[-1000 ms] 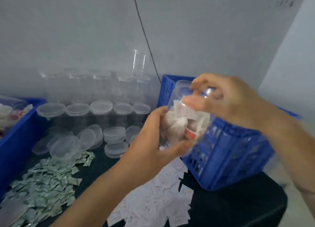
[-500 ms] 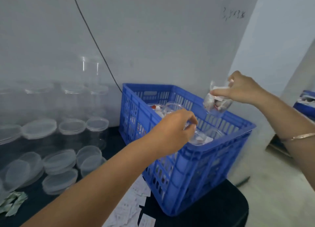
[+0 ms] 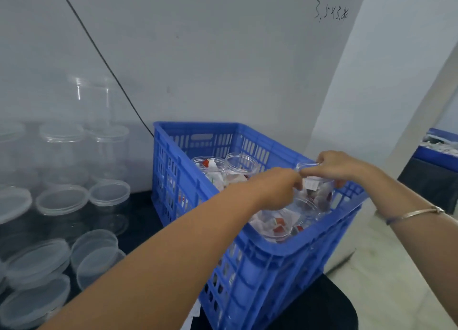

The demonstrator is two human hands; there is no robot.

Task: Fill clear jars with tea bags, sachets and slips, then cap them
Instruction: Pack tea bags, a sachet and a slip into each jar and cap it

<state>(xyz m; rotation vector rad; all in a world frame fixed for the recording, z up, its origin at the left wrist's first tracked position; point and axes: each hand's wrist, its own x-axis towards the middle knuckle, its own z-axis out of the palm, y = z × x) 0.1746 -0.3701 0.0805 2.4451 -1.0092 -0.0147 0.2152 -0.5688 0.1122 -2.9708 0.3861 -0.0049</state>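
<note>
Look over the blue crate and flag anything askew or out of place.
One filled jar near the blue crate's front wall seems tipped on its side, while two jars at the back stand upright. The right hand grips another jar by its rim. Nothing looks spilled.

The crate [image 3: 260, 275] sits at the right end of the table [image 3: 322, 310], near the wall [image 3: 223, 57], with filled jars [image 3: 209, 168] standing inside it. Left of it stand empty jars [image 3: 62, 151], and loose lids [image 3: 37, 257] lie before them.
</note>
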